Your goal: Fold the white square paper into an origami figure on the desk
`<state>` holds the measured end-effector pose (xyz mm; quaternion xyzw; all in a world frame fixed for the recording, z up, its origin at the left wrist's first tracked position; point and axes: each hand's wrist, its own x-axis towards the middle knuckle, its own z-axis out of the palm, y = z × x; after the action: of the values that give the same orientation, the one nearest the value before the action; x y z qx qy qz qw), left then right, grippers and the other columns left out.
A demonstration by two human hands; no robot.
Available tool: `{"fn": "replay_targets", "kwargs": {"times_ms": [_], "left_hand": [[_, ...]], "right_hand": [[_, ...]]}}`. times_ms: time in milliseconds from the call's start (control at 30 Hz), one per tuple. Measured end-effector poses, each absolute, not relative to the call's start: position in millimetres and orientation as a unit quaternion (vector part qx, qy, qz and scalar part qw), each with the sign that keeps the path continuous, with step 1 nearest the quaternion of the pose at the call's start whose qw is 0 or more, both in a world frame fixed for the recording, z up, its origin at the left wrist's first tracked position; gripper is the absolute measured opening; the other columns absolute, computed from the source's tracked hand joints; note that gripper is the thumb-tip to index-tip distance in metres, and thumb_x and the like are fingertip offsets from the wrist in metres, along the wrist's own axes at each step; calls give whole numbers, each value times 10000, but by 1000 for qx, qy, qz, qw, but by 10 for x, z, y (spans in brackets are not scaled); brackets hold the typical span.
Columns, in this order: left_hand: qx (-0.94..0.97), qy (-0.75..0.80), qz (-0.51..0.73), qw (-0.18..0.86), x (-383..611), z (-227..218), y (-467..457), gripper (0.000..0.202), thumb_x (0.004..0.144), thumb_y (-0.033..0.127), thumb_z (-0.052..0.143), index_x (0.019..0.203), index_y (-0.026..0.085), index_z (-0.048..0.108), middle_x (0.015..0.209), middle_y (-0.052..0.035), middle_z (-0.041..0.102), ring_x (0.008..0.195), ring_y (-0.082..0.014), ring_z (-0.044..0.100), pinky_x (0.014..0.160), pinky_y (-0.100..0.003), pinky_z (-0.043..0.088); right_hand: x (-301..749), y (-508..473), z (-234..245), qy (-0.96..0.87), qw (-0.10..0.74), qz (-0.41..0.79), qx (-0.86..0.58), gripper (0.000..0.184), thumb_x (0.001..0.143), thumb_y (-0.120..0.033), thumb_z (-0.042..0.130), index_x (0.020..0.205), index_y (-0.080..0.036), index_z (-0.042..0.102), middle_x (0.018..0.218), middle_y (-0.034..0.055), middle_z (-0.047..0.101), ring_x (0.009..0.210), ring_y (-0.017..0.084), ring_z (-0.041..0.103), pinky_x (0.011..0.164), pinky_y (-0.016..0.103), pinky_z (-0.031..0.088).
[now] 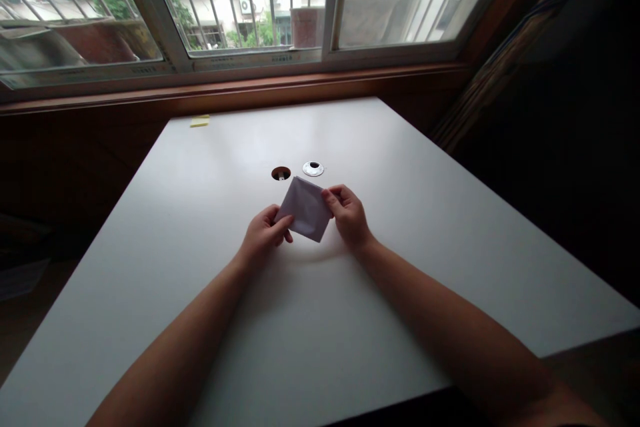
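Lit from twelve o'clock through barred windows point(332, 20); furnished centrally with a white table point(310, 327); dark toward three.

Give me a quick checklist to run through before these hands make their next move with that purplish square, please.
1. Left hand has a grip on the purplish square: ok, thumb over its left side.
2. Right hand has a grip too: ok, pinching its right corner.
3. Square held up off the white table: ok, it seems, judging by the shadow below.
4. Round hole in the tabletop covered: not ok, it is open, with the metal ring beside it.
5. Yellow slip out of the way: ok, near the far edge.
6. Number of layers in the square: cannot tell from this view.
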<state>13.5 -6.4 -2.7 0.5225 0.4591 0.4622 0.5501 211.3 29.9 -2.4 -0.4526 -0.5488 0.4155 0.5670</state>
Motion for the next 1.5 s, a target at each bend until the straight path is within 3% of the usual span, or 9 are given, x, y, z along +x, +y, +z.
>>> {"fn": "replay_targets", "kwargs": {"times_ms": [333,567,800,967,1100,1200,1300,1400,1500], "left_hand": [[501,469,579,440,96,-78,-19,279,808,396,717,932,197,565,667,58,536,572,-82,506,552,-194,398],[520,428,547,498,139,-58,-34,386,761,348,780,1011,192,530,843,15,633,745,-122,601,677,-233,484],[558,443,518,473,145,-42,-63,372,759,339,788,1023,190,572,868,8,634,744,-120,597,657,-220,473],[550,467,543,431,113,-27,-59,242,820,371,726,925,182,617,699,32,596,609,-100,541,565,-209,439],[537,469,581,393,81,-36,-44,187,840,365,708,884,186,676,751,6,647,665,-117,580,631,-237,486],[553,462,613,325,54,-2,-47,129,838,325,717,885,205,721,875,-22,668,816,-151,625,735,-271,512],[583,456,624,250,31,60,-62,75,843,269,707,892,224,740,1010,-44,637,959,-180,619,799,-296,518],[586,474,621,216,12,74,-55,74,849,202,672,884,224,733,1058,-49,600,1024,-185,596,804,-287,529],[565,490,629,212,-8,3,-2,102,844,155,635,891,205,710,1086,-56,593,1069,-193,589,853,-300,541]], "right_hand": [[2107,313,-70,-569,515,506,-394,314,839,-515,652,851,-209,583,654,-28,580,536,124,545,496,262,425],[2126,288,-60,-625,456,481,-413,389,757,-519,738,966,-214,618,807,5,658,683,157,600,594,270,477],[2133,285,-41,-625,457,481,-410,386,705,-454,801,958,-209,643,842,8,664,749,165,596,654,273,468],[2122,308,-92,-593,473,513,-401,318,726,-424,785,903,-191,660,765,-13,639,701,151,572,636,266,448],[2106,311,-109,-577,496,516,-393,251,750,-402,775,855,-192,686,746,-17,651,701,156,585,647,276,460],[2104,284,-62,-596,538,459,-381,190,775,-377,771,851,-211,718,806,1,694,776,183,624,725,318,502],[2116,243,27,-673,560,336,-346,83,841,-298,728,909,-259,756,951,27,733,961,215,634,900,391,504],[2124,214,93,-732,542,258,-321,159,890,-188,664,940,-305,760,1039,16,742,1074,216,606,999,439,466],[2122,217,91,-761,524,209,-321,222,871,-123,668,937,-315,758,1065,8,738,1076,218,592,983,443,481]]}}
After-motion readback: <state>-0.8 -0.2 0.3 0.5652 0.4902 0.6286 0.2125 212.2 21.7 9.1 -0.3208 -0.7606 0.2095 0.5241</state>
